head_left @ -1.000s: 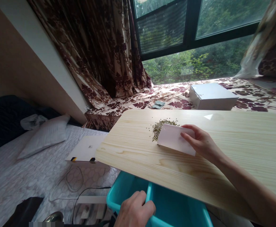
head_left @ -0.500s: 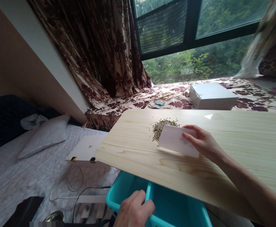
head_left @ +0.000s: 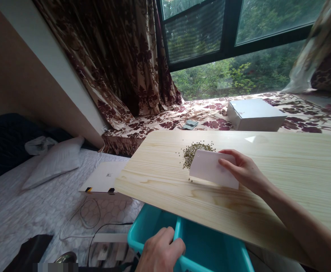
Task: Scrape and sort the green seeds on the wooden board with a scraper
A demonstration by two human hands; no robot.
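Note:
My right hand (head_left: pixel 243 172) grips a white plastic scraper card (head_left: pixel 210 173), held on edge on the pale wooden tabletop (head_left: pixel 281 181). Just left of and behind the card lies a small heap of green mung beans (head_left: pixel 193 151), with a few loose beans at the card's lower left corner. My left hand (head_left: pixel 161 251) is closed over the rim of a teal plastic bin (head_left: pixel 210 249) that sits below the table's near edge.
A white box (head_left: pixel 254 113) and a small folded grey thing (head_left: pixel 190 124) lie on the flowered window ledge behind the table. To the left is a bed with a pillow (head_left: pixel 53 160), a flat white box (head_left: pixel 103 181) and cables (head_left: pixel 88 215).
The scraper card has shifted slightly to the right and down along the tabletop. My left hand stays on the bin rim.

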